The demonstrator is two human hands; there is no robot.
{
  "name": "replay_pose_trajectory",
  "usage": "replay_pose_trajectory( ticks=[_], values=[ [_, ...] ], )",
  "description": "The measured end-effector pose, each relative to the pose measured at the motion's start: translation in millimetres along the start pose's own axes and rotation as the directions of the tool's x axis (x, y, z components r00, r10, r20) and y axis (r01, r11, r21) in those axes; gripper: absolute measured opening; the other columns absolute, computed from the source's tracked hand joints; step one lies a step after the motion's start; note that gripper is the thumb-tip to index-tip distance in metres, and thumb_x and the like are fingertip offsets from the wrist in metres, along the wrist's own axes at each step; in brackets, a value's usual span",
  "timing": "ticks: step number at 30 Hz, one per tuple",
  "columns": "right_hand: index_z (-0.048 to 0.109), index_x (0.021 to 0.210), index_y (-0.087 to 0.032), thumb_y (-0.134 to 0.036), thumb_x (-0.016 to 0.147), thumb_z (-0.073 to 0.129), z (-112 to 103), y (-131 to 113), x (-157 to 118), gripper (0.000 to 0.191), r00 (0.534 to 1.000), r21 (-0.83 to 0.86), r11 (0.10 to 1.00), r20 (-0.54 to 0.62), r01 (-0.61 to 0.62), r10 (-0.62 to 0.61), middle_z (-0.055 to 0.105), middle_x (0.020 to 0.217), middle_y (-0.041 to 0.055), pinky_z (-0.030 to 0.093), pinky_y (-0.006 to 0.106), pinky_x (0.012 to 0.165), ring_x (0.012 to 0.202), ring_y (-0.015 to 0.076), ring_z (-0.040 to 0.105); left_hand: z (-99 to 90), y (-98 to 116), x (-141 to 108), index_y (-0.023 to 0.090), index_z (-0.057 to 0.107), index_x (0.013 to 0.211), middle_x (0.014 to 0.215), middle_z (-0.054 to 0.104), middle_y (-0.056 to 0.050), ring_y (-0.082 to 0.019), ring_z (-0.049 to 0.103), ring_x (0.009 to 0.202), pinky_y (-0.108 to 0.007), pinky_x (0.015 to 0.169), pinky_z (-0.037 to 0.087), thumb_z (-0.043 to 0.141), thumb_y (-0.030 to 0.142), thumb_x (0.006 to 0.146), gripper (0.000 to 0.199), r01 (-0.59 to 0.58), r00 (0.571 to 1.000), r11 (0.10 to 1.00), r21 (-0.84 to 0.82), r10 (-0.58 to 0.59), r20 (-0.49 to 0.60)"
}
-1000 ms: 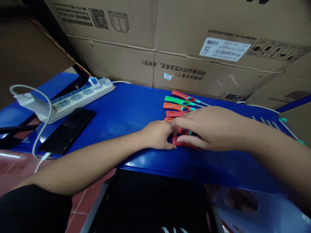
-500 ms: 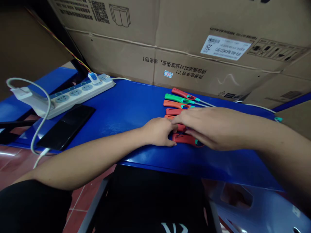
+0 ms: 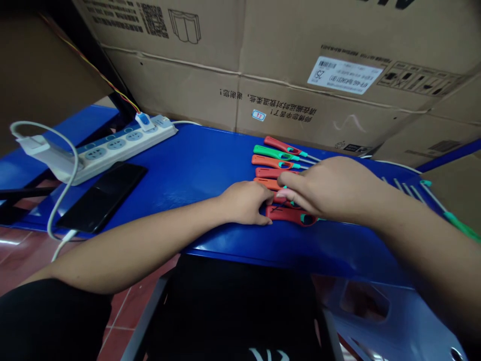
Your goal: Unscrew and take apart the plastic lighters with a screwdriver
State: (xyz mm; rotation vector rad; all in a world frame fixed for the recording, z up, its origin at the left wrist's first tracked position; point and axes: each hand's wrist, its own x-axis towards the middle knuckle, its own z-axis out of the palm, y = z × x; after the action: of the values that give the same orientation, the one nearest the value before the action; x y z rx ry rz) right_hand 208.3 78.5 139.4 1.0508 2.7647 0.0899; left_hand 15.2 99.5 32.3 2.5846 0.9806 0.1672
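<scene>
The left hand point(image 3: 243, 203) is lying palm down near the front edge of the blue bench point(image 3: 203, 160), its fingers curled and their tips coming down beside the end of a red stick lighter point(image 3: 287, 215). I cannot tell whether it has hold of that lighter. The right hand point(image 3: 330, 189) is reaching in from the right, half open, with its fingers stretching over the handles just above that red lighter. The fingertips point(image 3: 281, 179) are touching or almost touching them, but I cannot tell if this hand is gripping anything. A row of stick lighters point(image 3: 268, 161) in red, green and orange is lying side by side towards the back edge, with handles to the left and thin metal nozzles pointing right. More metal nozzles point(image 3: 408, 189) are lying near the right end of the bench. A power strip point(image 3: 112, 145) is sitting at the back left corner, with a white cable point(image 3: 77, 165) and a black phone point(image 3: 101, 196) lying beside it. Cardboard boxes point(image 3: 300, 90) are standing along the back edge.
</scene>
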Motion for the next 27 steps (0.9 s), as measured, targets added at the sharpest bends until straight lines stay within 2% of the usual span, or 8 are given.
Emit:
replay_pose_trajectory(
  ticks=[4, 7, 9, 13, 18, 22, 25, 27],
  values=[
    [0.057, 0.119, -0.016, -0.026, 0.095, 0.046, 1.1, -2.3, -3.9, 0.028, 0.976, 0.159, 0.964, -0.073, 0.215, -0.206, 0.069, 0.112, 0.0124, 0.044, 0.033, 0.074, 0.096, 0.023, 0.064, -1.7, 0.6, -0.6, 0.02, 0.069, 0.098, 0.087, 0.071, -0.003, -0.02, 0.063, 0.074, -0.026, 0.056, 0.036, 0.074, 0.046, 0.074, 0.036, -0.015, 1.0, 1.0, -0.017, 0.016, 0.013],
    [0.063, 0.108, -0.016, -0.04, 0.099, 0.044, 0.7, -4.4, -2.1, 0.031, 0.994, -0.013, 0.996, -0.071, 0.084, -0.085, 0.071, 0.085, 0.0113, 0.039, 0.034, 0.06, 0.073, 0.0244, 0.063, -2.0, 0.9, -0.7, 0.02, 0.069, 0.09, 0.083, 0.07, -0.003, -0.019, 0.062, 0.072, -0.026, 0.058, 0.038, 0.074, 0.045, 0.074, 0.03, -0.011, 1.0, 0.999, -0.036, 0.011, 0.013],
    [0.065, 0.101, -0.018, -0.038, 0.102, 0.038, -0.2, -5.1, 0.2, 0.034, 0.997, -0.091, 0.994, -0.021, 0.067, -0.069, 0.066, 0.067, 0.0074, 0.03, 0.032, 0.052, 0.057, 0.0216, 0.056, -1.3, 0.8, -0.7, 0.021, 0.069, 0.092, 0.083, 0.07, -0.003, -0.019, 0.062, 0.072, -0.027, 0.059, 0.039, 0.074, 0.045, 0.074, 0.031, -0.009, 1.0, 0.999, -0.032, 0.009, 0.007],
    [0.062, 0.104, -0.018, -0.022, 0.095, 0.045, -0.4, -3.7, 1.8, 0.02, 0.959, 0.138, 0.949, -0.064, 0.283, -0.276, 0.07, 0.094, 0.0094, 0.039, 0.03, 0.063, 0.077, 0.0194, 0.062, 0.3, 0.1, -0.7, 0.02, 0.069, 0.095, 0.085, 0.07, -0.003, -0.02, 0.063, 0.072, -0.027, 0.057, 0.038, 0.074, 0.044, 0.074, 0.032, -0.007, 1.0, 1.0, -0.016, 0.007, 0.006],
    [0.065, 0.104, -0.018, -0.037, 0.098, 0.045, 3.0, 0.0, -0.7, 0.028, 0.992, 0.031, 0.993, -0.057, 0.115, -0.113, 0.067, 0.074, 0.0064, 0.037, 0.032, 0.059, 0.064, 0.021, 0.059, 0.4, -0.4, -0.2, 0.021, 0.069, 0.094, 0.086, 0.071, -0.003, -0.02, 0.064, 0.076, -0.027, 0.057, 0.037, 0.075, 0.045, 0.074, 0.032, -0.015, 1.0, 1.0, -0.024, 0.015, 0.0],
    [0.06, 0.115, -0.018, -0.023, 0.094, 0.047, 0.1, 0.2, -2.4, 0.025, 0.963, 0.189, 0.944, -0.07, 0.269, -0.261, 0.069, 0.108, 0.0106, 0.046, 0.034, 0.077, 0.094, 0.0221, 0.064, -0.7, 0.6, -0.7, 0.02, 0.068, 0.1, 0.091, 0.072, -0.004, -0.021, 0.064, 0.077, -0.027, 0.058, 0.038, 0.075, 0.044, 0.075, 0.035, -0.019, 1.0, 1.0, -0.017, 0.02, 0.016],
    [0.063, 0.105, -0.017, -0.034, 0.097, 0.048, -2.4, -1.8, -1.4, 0.024, 0.994, 0.07, 0.991, -0.02, 0.113, -0.112, 0.07, 0.085, 0.0093, 0.044, 0.034, 0.069, 0.08, 0.0237, 0.065, -1.6, 1.4, -1.2, 0.02, 0.068, 0.092, 0.085, 0.071, -0.003, -0.019, 0.063, 0.072, -0.027, 0.056, 0.036, 0.073, 0.045, 0.075, 0.03, -0.017, 1.0, 1.0, -0.016, 0.017, 0.014],
    [0.064, 0.105, -0.018, -0.034, 0.099, 0.045, -2.1, -1.3, -0.6, 0.025, 0.996, 0.045, 0.995, 0.018, 0.085, -0.086, 0.07, 0.081, 0.0083, 0.042, 0.032, 0.063, 0.073, 0.0223, 0.065, -1.6, 1.4, -1.1, 0.02, 0.067, 0.092, 0.081, 0.07, -0.002, -0.018, 0.061, 0.069, -0.027, 0.054, 0.035, 0.074, 0.045, 0.075, 0.031, -0.011, 1.0, 1.0, -0.007, 0.011, 0.014]
  ],
)
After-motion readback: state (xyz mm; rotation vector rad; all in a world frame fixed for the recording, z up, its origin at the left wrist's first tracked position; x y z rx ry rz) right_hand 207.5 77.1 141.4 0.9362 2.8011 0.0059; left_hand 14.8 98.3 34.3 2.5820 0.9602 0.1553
